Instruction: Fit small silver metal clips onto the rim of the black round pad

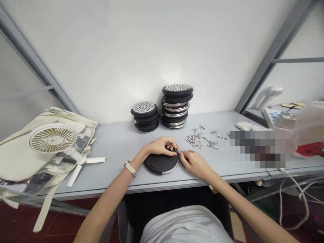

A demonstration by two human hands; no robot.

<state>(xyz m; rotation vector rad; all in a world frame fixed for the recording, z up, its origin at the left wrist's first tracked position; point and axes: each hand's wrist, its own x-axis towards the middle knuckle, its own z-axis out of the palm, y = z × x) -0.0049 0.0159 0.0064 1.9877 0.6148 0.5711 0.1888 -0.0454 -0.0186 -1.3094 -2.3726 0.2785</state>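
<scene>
A round black disc (pixel 160 163) lies flat near the front edge of the grey table (pixel 118 145). My left hand (pixel 162 145) rests on the disc's top rim, fingers curled and pinching at its right edge. My right hand (pixel 193 162) meets it there, its fingertips pinched on a small metal piece (pixel 178 152) too small to name. A watch (pixel 130 167) is on my left wrist. Several loose metal hooks and rings (pixel 199 139) lie just beyond my right hand.
Two stacks of black discs with perforated metal tops stand at the wall, a short one (pixel 145 115) and a taller one (pixel 176 105). A cream bag with a small fan (pixel 52 138) fills the left. A blurred patch, boxes and cables are on the right.
</scene>
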